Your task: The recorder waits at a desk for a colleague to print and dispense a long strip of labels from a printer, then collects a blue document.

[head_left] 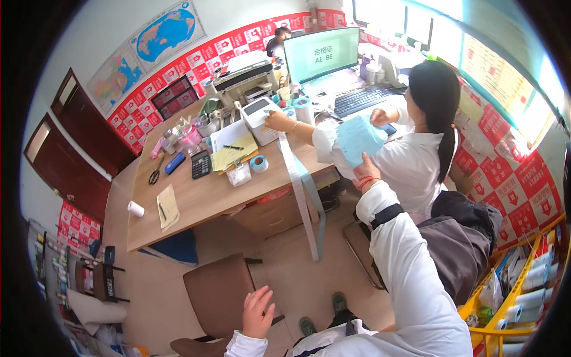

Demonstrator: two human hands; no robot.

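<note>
My right hand (366, 168), a red band at its wrist, reaches forward and grips the lower edge of a light blue paper sheet (360, 140). At the sheet's upper right is the hand of a seated co-worker (383, 116) in a white top, touching or holding it. My left hand (257, 312) is low in front of a brown chair (217, 291), fingers loosely apart and holding nothing. The co-worker's other hand (279, 121) rests at a white label printer (260, 113). A long label strip (300, 205) hangs from the desk edge towards the floor.
The wooden desk (178, 205) carries a calculator (201, 164), scissors (156, 171), a blue-cored tape roll (259, 163), papers and a monitor (321, 55). Yellow racks with rolls (535, 276) stand at the lower right. Another person (276, 43) is behind the desk.
</note>
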